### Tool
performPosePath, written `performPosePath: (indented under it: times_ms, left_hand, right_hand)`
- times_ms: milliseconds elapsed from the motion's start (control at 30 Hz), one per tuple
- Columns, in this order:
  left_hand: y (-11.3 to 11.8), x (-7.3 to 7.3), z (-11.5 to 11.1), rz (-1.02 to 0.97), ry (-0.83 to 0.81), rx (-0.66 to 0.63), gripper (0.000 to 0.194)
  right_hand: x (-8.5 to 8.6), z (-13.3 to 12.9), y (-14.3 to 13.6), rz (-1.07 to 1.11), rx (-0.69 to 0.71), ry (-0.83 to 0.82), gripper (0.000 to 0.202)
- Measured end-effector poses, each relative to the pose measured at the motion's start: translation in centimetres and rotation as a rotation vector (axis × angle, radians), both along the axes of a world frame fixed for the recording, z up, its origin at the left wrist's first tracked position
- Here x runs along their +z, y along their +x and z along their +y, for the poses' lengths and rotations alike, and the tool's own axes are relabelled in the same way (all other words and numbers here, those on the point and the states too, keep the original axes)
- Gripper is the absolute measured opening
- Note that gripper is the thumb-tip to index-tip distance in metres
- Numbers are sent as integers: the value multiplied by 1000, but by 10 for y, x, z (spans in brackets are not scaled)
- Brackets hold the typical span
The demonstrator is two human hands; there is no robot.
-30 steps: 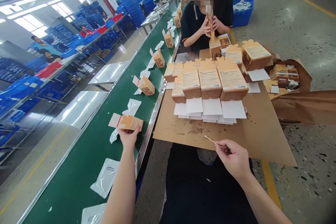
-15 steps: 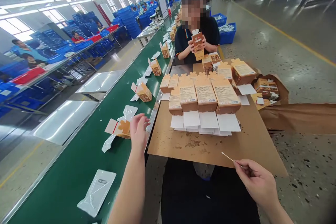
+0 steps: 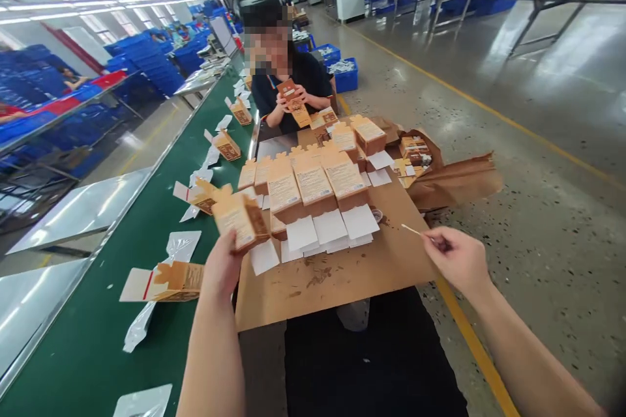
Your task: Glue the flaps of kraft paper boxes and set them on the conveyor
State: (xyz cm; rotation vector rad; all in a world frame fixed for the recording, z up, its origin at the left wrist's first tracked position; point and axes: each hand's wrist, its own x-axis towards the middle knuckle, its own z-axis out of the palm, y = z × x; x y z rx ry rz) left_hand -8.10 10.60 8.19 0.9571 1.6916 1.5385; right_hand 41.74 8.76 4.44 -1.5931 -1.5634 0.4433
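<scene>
My left hand (image 3: 223, 267) is closed on the lower left side of a brown and tan carton (image 3: 235, 218), which is tilted at the left end of the stack. A white flap (image 3: 265, 257) hangs below that carton. My right hand (image 3: 457, 260) pinches a thin cotton swab (image 3: 409, 229), its white tip pointing left over the cardboard. Several similar cartons (image 3: 313, 182) are stacked on the cardboard sheet (image 3: 342, 277), white flaps facing me. An opened carton (image 3: 183, 280) lies on the green conveyor belt (image 3: 98, 339) left of my left forearm.
More opened cartons (image 3: 227, 143) and silvery pouches (image 3: 141, 401) line the belt. Across the table a co-worker (image 3: 293, 85) holds a carton in both hands. To the right, a brown paper-lined container (image 3: 435, 163) holds cartons. Blue bins (image 3: 346, 75) stand behind.
My left hand has gone from open air beside the belt carton to gripping a carton at the stack's left end. The view has turned right. The swab stays in my right hand.
</scene>
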Motion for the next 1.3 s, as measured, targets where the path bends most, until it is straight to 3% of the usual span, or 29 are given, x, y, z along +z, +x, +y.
performPosePath:
  times_ms: [100,167,267,400,533,600,667,767,867,967,1067,1167,1300]
  left_hand:
    - [-22,-3,-43,-148,-25,31,77]
    - [-24,-9,-69,-161,-33,77,81]
    - [-11,-26,-98,-162,-87,117,90]
    - [13,-47,-110,-137,-109,134,108]
    - [22,-57,-111,-86,-104,121,116]
    - [26,-61,-112,-88,-109,121,111]
    - [32,-65,-114,-81,-105,150,106]
    - [43,-69,-115,-47,-90,203,104]
    - [50,-65,-114,-20,-119,175,100]
    - [52,-56,-114,-8,-163,124,95]
    - [52,-48,-114,-7,-183,97,90]
    - [54,-49,-114,-3,-182,64,88]
    - [57,-59,-115,41,-171,84,90]
  right_hand:
    - [15,51,-16,-128,180,-51,22]
    - [19,78,-32,-251,284,-96,20]
    - [21,102,-55,-421,364,-187,29]
    - [24,110,-59,-474,395,-232,35]
    - [26,88,-29,-352,335,-147,25]
    - [21,58,-12,-197,219,-37,17]
    - [11,19,-5,-68,83,70,23]
    - [-5,-39,-27,82,142,59,24]
    - [-19,-71,-89,158,427,17,27]
    - [-34,-68,-159,157,612,-24,28]
    - [-49,-52,-206,129,689,-61,28]
    - [-59,-43,-225,79,750,-103,33]
    - [-65,-41,-229,42,792,-131,34]
